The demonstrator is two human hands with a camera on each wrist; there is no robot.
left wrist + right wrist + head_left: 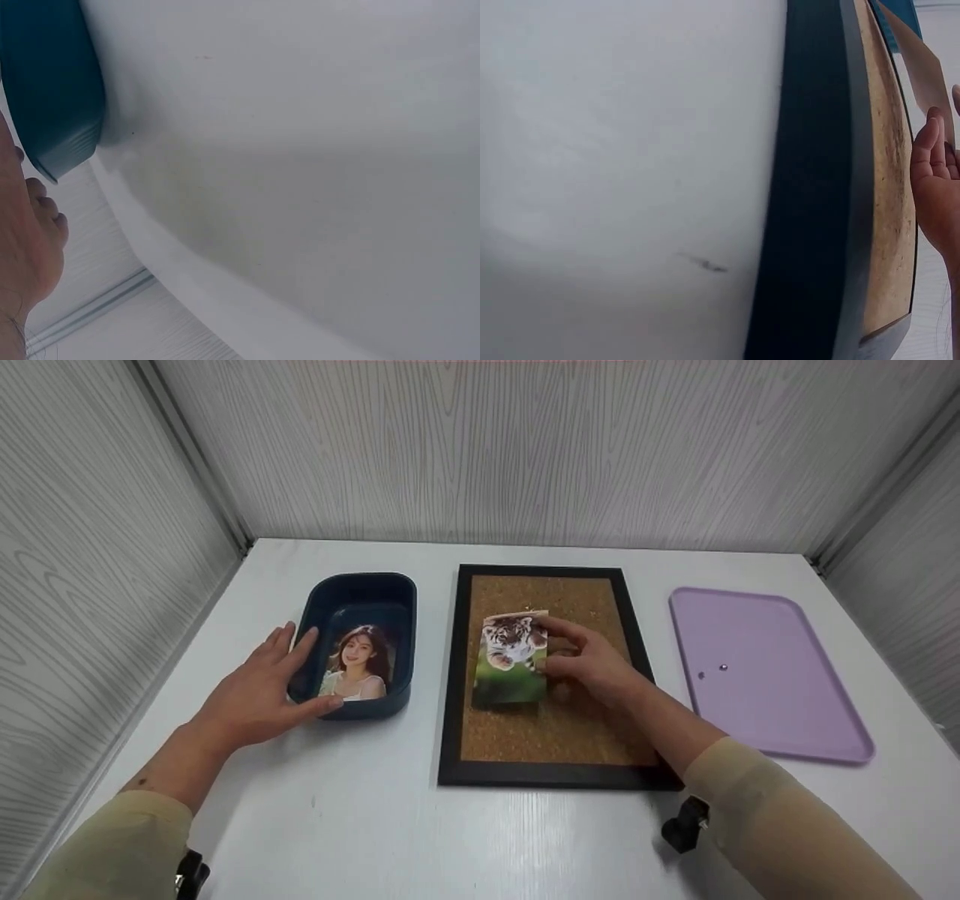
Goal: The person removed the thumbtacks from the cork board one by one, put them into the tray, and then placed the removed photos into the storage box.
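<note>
My right hand point(592, 664) pinches the right edge of a tiger-cub photo point(508, 660) between thumb and fingers. The photo is over the left half of a black-framed cork board point(577, 735); whether it touches the cork I cannot tell. In the right wrist view, the pale back of the photo point(922, 71) shows beside the fingers. My left hand point(247, 697) rests at the left side of a dark blue box point(379, 707), fingers spread, with its thumb by the front rim. Inside that box lies a portrait photo point(356, 671) of a person.
To the right of the board lies a purple tray point(780, 690) carrying a small shiny round piece point(723, 667) and a small dark one point(701, 676). Everything stands on a white table point(375, 810), with wood-grain panels point(480, 450) behind and at both sides.
</note>
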